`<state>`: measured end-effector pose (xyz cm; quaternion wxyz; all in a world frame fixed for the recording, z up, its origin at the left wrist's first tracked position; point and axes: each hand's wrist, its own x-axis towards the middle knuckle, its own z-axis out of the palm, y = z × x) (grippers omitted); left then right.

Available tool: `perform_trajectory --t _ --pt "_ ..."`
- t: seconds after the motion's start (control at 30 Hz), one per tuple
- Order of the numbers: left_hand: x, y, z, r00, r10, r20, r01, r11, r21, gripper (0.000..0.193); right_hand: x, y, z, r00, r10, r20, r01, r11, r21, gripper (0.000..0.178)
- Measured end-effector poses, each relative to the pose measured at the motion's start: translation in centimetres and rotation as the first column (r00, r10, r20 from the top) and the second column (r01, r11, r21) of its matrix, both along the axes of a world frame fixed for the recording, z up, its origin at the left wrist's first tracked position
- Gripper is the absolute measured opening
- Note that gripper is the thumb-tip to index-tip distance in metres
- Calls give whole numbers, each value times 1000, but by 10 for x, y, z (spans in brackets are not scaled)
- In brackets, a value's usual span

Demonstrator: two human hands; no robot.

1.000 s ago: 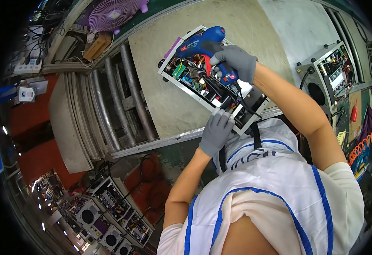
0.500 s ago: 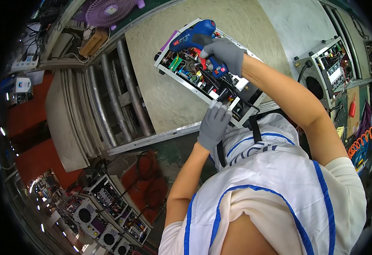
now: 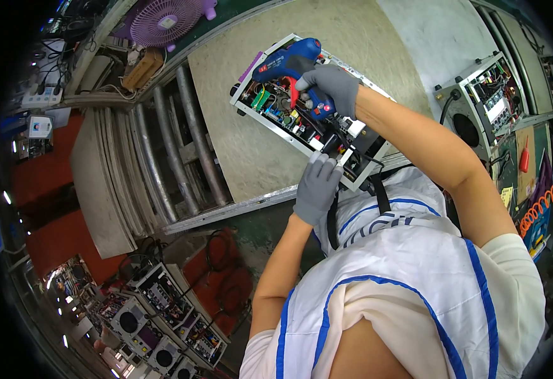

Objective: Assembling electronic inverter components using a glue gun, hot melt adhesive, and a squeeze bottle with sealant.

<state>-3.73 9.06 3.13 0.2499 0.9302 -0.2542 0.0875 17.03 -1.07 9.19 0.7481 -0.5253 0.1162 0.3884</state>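
Note:
My right hand [image 3: 333, 88], in a grey glove, is closed round the handle of a blue pistol-shaped power tool with a red trigger [image 3: 287, 61]. The tool lies over an open metal chassis [image 3: 270, 125] full of circuit boards, wires and small components. Its barrel points left; its working tip cannot be made out. My left hand [image 3: 317, 189], also gloved with pale fingertips, grips the chassis's near side edge close to its front corner. The left thumb is hidden. Black cables [image 3: 368, 155] run inside the chassis by that corner.
The chassis sits on a worn board on the bench [image 3: 238, 170], with metal rollers [image 3: 194, 139] to its left. Another open device [image 3: 479, 104] stands at right. A purple fan [image 3: 166, 22] is at upper left; several devices [image 3: 163, 328] stand lower left. An orange coiled hose [image 3: 545, 205] hangs right.
The power tool and my right hand have shifted slightly left and nearer. Its red trigger shows farther out from the handle. My left hand stays at the chassis edge.

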Motion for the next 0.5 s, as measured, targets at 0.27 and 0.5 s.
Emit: perform_trajectory --t 0.27,0.5 --pt "-3 2 1 999 10 -31 -11 999 -32 30 -17 12 -2 998 -45 -50 47 999 24 6" --pt "-7 4 -6 998 17 -63 -19 999 -36 24 -35 23 -8 992 -123 9 123 992 6 9"
